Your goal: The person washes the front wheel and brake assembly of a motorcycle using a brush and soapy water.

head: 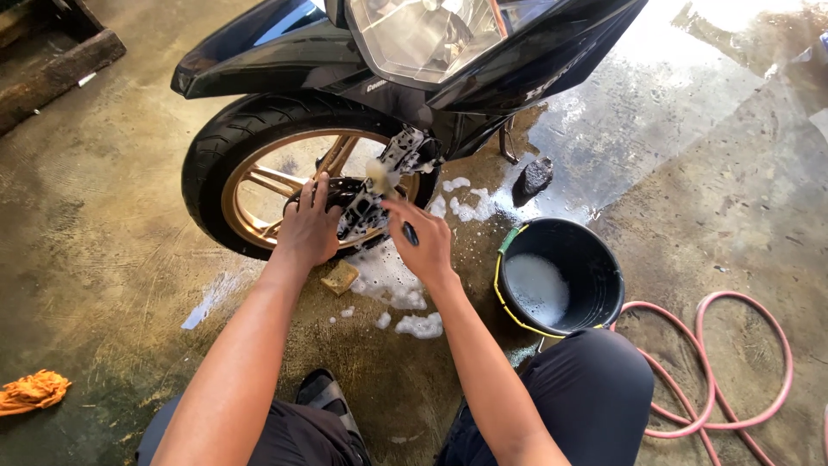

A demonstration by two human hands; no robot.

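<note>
A black motorcycle's front wheel [226, 148] with a gold rim stands in front of me, its hub and brake parts covered in soap foam. My left hand [309, 229] rests flat on the rim near the hub, fingers spread. Gripping a dark-handled brush [390, 197], my right hand [424, 240] presses its soapy bristle head against the foamy brake part. A yellow sponge [340, 278] lies on the wet floor just below my left hand.
A black bucket [595, 259] of soapy water stands at the right, by my right knee. A pink hose [733, 371] loops on the floor at far right. An orange rag [33, 390] lies at lower left. Foam patches [405, 311] and puddles cover the concrete.
</note>
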